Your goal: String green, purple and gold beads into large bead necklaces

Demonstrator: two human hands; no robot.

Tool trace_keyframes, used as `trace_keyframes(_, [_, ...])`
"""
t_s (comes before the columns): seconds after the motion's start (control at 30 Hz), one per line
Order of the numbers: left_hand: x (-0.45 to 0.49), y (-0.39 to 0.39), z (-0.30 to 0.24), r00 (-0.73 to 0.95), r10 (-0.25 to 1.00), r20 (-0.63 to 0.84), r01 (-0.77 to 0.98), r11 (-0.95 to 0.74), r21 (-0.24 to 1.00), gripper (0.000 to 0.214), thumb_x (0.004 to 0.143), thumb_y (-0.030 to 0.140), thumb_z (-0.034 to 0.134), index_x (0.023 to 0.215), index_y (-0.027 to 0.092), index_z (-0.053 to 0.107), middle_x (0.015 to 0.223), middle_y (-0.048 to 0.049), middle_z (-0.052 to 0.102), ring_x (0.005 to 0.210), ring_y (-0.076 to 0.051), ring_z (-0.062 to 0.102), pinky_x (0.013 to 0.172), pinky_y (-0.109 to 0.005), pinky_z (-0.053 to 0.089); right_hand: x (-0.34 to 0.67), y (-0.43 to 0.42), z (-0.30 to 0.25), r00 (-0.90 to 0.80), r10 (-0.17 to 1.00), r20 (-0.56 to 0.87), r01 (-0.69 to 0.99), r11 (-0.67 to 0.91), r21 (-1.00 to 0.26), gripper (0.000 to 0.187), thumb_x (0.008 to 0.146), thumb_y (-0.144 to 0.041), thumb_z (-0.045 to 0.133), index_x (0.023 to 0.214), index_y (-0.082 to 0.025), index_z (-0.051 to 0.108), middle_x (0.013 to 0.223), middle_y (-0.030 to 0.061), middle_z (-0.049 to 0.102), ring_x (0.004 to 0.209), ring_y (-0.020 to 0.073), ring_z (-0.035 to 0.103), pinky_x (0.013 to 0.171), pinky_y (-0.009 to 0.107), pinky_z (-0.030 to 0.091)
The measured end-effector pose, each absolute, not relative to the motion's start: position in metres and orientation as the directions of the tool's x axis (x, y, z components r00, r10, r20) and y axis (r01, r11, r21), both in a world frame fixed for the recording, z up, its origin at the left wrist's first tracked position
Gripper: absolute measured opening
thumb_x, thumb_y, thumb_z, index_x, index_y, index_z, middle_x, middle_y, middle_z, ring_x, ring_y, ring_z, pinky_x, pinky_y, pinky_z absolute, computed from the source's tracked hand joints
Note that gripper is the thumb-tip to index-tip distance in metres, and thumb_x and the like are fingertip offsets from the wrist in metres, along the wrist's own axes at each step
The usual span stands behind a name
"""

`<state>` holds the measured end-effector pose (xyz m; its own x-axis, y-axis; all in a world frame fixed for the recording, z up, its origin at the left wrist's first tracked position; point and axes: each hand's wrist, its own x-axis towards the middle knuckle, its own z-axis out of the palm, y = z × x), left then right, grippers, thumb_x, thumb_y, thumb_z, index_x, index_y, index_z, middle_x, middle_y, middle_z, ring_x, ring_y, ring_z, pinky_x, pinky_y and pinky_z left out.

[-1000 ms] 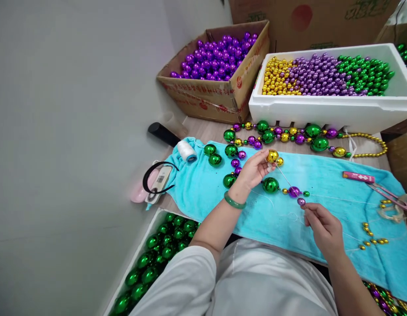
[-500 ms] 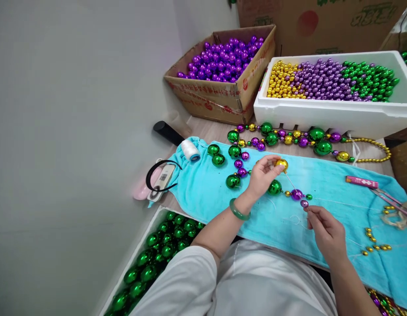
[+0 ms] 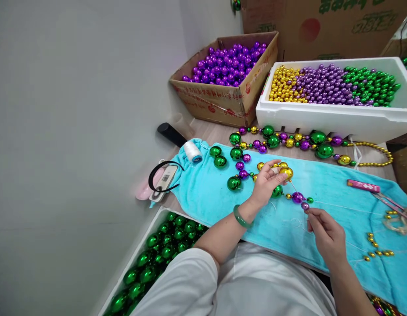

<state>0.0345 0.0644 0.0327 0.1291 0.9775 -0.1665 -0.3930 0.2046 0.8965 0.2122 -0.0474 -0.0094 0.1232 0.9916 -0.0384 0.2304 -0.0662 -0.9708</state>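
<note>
My left hand, with a green bangle on its wrist, pinches a large gold bead. A taut pale thread runs from this bead down to a small purple bead at the fingertips of my right hand, which is closed in a pinch. Behind that bead lies a strung row with a larger purple bead, a small green bead and a green bead partly behind my left hand. More gold beads show behind the left fingers.
The blue towel carries green beads, a thread spool, a pink lighter-like stick, scissors and small gold beads. Beyond stand a cardboard box of purple beads and a white foam box. Green beads fill a bin lower left.
My left hand has come down slightly with the gold bead, nearer the small purple bead. My right hand keeps its pinch. The view has shifted slightly.
</note>
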Motion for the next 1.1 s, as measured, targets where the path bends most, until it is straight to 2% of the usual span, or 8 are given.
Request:
trace_keyframes(0.27, [0.043, 0.050, 0.033, 0.400, 0.888, -0.226, -0.337, 0.372, 0.865, 0.084, 0.059, 0.026, 0.085, 0.132, 0.024, 0.044, 0.106, -0.0072, 0.065, 0.089, -0.015, 0.065, 0.085, -0.031, 0.049, 0.208, -0.040, -0.006, 0.179, 0.982, -0.052, 0.126, -0.075, -0.989, 0.019, 0.088, -0.034, 0.059, 0.094, -0.017, 0.063, 0.060, -0.0018, 0.054, 0.054, 0.0111, 0.050, 0.051, 0.024, 0.041])
trace_keyframes(0.47, [0.047, 0.052, 0.035, 0.501, 0.846, -0.182, -0.264, 0.350, 0.899, 0.071, 0.064, 0.025, 0.081, 0.127, 0.023, 0.049, 0.117, -0.0109, 0.063, 0.096, -0.017, 0.064, 0.087, -0.031, 0.050, 0.203, -0.026, 0.012, 0.196, 0.970, -0.146, -0.052, -0.139, -0.989, 0.020, 0.082, -0.036, 0.064, 0.083, -0.016, 0.057, 0.056, -0.0004, 0.059, 0.045, 0.0093, 0.047, 0.043, 0.022, 0.036])
trace_keyframes(0.57, [0.033, 0.066, 0.044, 0.581, 0.798, -0.156, -0.025, 0.209, 0.978, 0.071, 0.065, 0.023, 0.079, 0.130, 0.024, 0.051, 0.125, -0.0119, 0.059, 0.097, -0.017, 0.063, 0.082, -0.029, 0.051, 0.208, -0.017, 0.016, 0.175, 0.971, -0.165, -0.099, -0.149, -0.984, 0.022, 0.082, -0.038, 0.064, 0.082, -0.017, 0.057, 0.055, -0.0006, 0.058, 0.044, 0.0091, 0.045, 0.041, 0.022, 0.034])
trace_keyframes(0.63, [0.019, 0.085, 0.056, 0.614, 0.775, -0.151, 0.237, 0.002, 0.972, 0.063, 0.068, 0.023, 0.076, 0.127, 0.024, 0.055, 0.126, -0.0104, 0.059, 0.096, -0.017, 0.063, 0.082, -0.030, 0.051, 0.213, -0.014, 0.017, 0.181, 0.972, -0.151, -0.099, -0.135, -0.986, 0.021, 0.083, -0.037, 0.063, 0.083, -0.017, 0.057, 0.055, -0.0008, 0.058, 0.045, 0.0093, 0.045, 0.042, 0.022, 0.036])
trace_keyframes(0.77, [0.000, 0.149, 0.085, 0.490, 0.871, 0.033, 0.618, -0.374, 0.692, 0.032, 0.081, 0.023, 0.062, 0.113, 0.021, 0.066, 0.112, -0.0072, 0.067, 0.100, -0.018, 0.061, 0.094, -0.035, 0.047, 0.224, -0.009, 0.011, 0.187, 0.977, -0.105, -0.086, -0.090, -0.992, 0.019, 0.085, -0.036, 0.062, 0.085, -0.017, 0.059, 0.058, 0.0000, 0.059, 0.048, 0.0106, 0.048, 0.044, 0.023, 0.039])
trace_keyframes(0.83, [0.003, 0.193, 0.101, 0.405, 0.894, 0.190, 0.706, -0.438, 0.556, 0.025, 0.085, 0.023, 0.057, 0.107, 0.019, 0.068, 0.108, -0.0073, 0.068, 0.101, -0.019, 0.061, 0.096, -0.035, 0.045, 0.229, -0.007, 0.005, 0.190, 0.978, -0.089, -0.089, -0.073, -0.993, 0.019, 0.085, -0.036, 0.063, 0.085, -0.017, 0.059, 0.059, 0.0008, 0.059, 0.049, 0.0113, 0.049, 0.044, 0.023, 0.040])
trace_keyframes(0.93, [0.023, 0.263, 0.117, 0.339, 0.889, 0.309, 0.755, -0.453, 0.475, 0.022, 0.085, 0.019, 0.056, 0.101, 0.016, 0.070, 0.106, -0.0081, 0.069, 0.101, -0.019, 0.061, 0.097, -0.033, 0.044, 0.233, -0.003, -0.004, 0.200, 0.976, -0.091, -0.100, -0.072, -0.992, 0.020, 0.085, -0.036, 0.064, 0.087, -0.017, 0.060, 0.060, 0.0018, 0.060, 0.051, 0.0125, 0.050, 0.044, 0.024, 0.040])
trace_keyframes(1.1, [0.089, 0.351, 0.117, 0.401, 0.883, 0.243, 0.735, -0.468, 0.491, 0.020, 0.082, 0.015, 0.057, 0.093, 0.013, 0.073, 0.100, -0.0076, 0.072, 0.097, -0.019, 0.063, 0.091, -0.032, 0.046, 0.239, -0.001, -0.011, 0.234, 0.964, -0.123, -0.134, -0.094, -0.987, 0.020, 0.085, -0.037, 0.063, 0.088, -0.018, 0.060, 0.061, 0.0020, 0.059, 0.053, 0.0134, 0.051, 0.045, 0.024, 0.041])
